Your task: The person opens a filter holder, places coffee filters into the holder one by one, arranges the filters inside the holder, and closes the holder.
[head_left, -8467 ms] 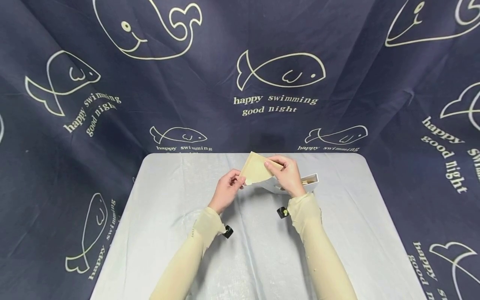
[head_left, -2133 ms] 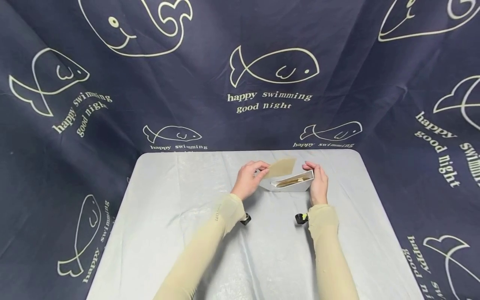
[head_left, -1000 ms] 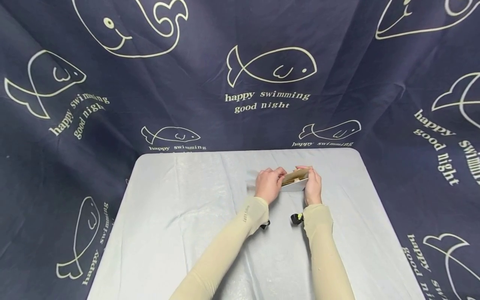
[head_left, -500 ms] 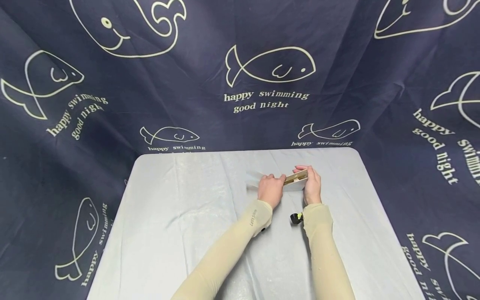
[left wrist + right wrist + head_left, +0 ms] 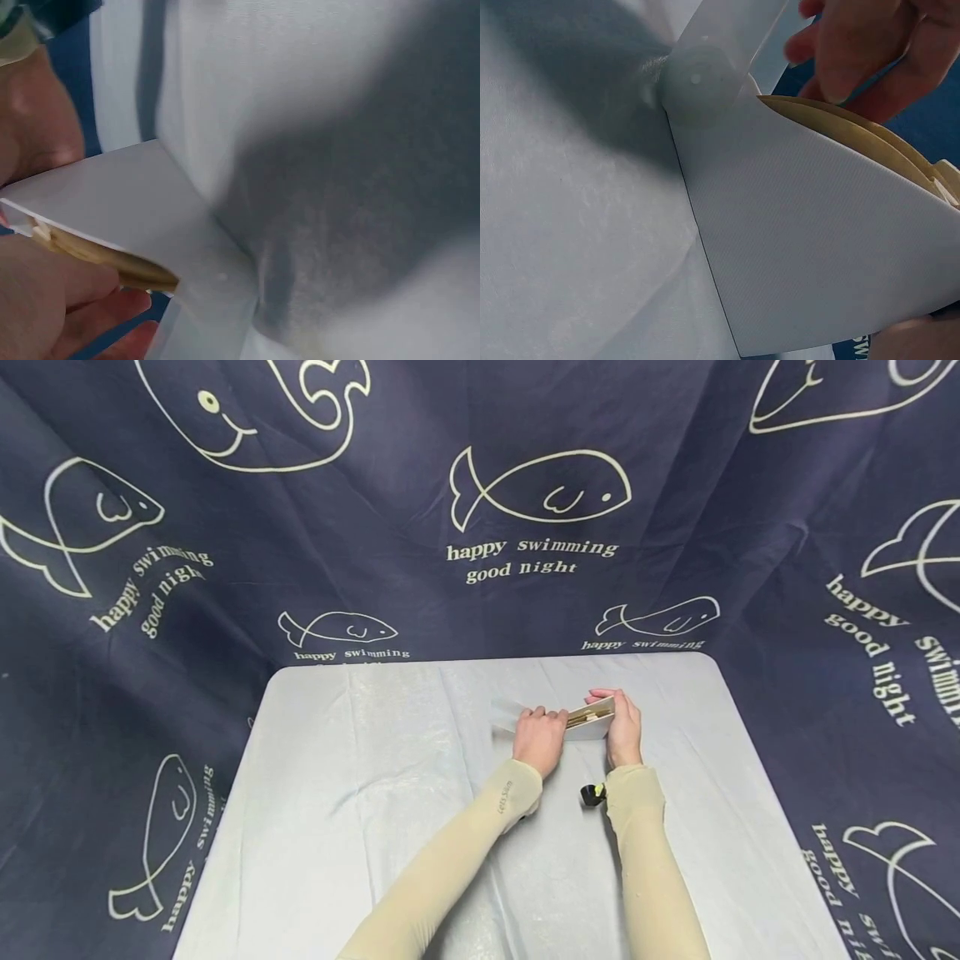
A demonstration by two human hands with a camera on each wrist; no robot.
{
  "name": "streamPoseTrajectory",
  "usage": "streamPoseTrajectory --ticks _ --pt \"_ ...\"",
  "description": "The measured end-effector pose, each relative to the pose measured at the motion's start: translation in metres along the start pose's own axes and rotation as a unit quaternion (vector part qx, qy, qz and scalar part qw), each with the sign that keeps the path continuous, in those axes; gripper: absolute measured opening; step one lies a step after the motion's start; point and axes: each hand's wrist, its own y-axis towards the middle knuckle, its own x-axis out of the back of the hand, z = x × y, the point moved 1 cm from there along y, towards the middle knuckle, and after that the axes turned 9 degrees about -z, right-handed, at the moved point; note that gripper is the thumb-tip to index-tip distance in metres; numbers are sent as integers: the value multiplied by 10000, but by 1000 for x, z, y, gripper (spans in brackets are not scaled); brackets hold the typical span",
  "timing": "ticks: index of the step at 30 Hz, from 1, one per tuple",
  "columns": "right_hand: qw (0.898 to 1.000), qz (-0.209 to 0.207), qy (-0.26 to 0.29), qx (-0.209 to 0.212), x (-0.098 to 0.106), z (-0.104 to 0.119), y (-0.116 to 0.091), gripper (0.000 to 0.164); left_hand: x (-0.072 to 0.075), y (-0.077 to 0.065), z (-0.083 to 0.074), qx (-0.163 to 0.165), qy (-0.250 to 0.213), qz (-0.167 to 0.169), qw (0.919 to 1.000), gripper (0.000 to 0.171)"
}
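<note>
A white coffee filter holder (image 5: 588, 732) stands on the table with its narrow top uncovered. Inside, tan paper coffee filters (image 5: 862, 139) stand on edge. A small pale piece shows among them near the right end. My left hand (image 5: 540, 739) is over the holder's left part, its fingers (image 5: 847, 56) touching the filters' upper edges. My right hand (image 5: 624, 731) grips the right end, with fingers reaching behind it. In the right wrist view, a translucent flap (image 5: 731, 52) joins the holder's left corner at a round pivot. The left hand hides part of the holder in the head view.
Pale wrinkled cloth covers the table (image 5: 315, 793). Behind it hangs a dark blue curtain (image 5: 420, 510) with fish drawings and lettering. A small black wrist camera (image 5: 592, 794) sits under the right sleeve (image 5: 648, 852).
The filter sheet first held in both hands, then in the left hand alone, has gone down into the holder. My right hand has moved to the holder's end. Little differs over the last half second.
</note>
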Motion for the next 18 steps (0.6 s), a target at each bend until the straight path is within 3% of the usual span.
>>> streamPoseTrajectory --ticks 4,7,11,13,15,18 --pt "9998 117 -121 65 -1 15 -5 54 11 -4 9 -43 -248 -219 9994 28" --pt "9993 207 -261 197 -2 26 -13 52 19 -11 21 93 -473 -568 9972 30" --pt "9989 124 -375 257 -2 35 -16 53 27 -19 41 545 -964 -1277 9856 56" --pt "9990 74 -368 231 -2 36 -15 52 28 -24 53 898 -1350 -1558 9744 77" --pt "9992 60 -349 191 -1 35 -14 51 26 -32 66 1326 -1959 -1690 9568 97" --pt "9993 43 -352 79 0 29 -11 50 20 -45 82 2038 -3180 -1383 9155 114"
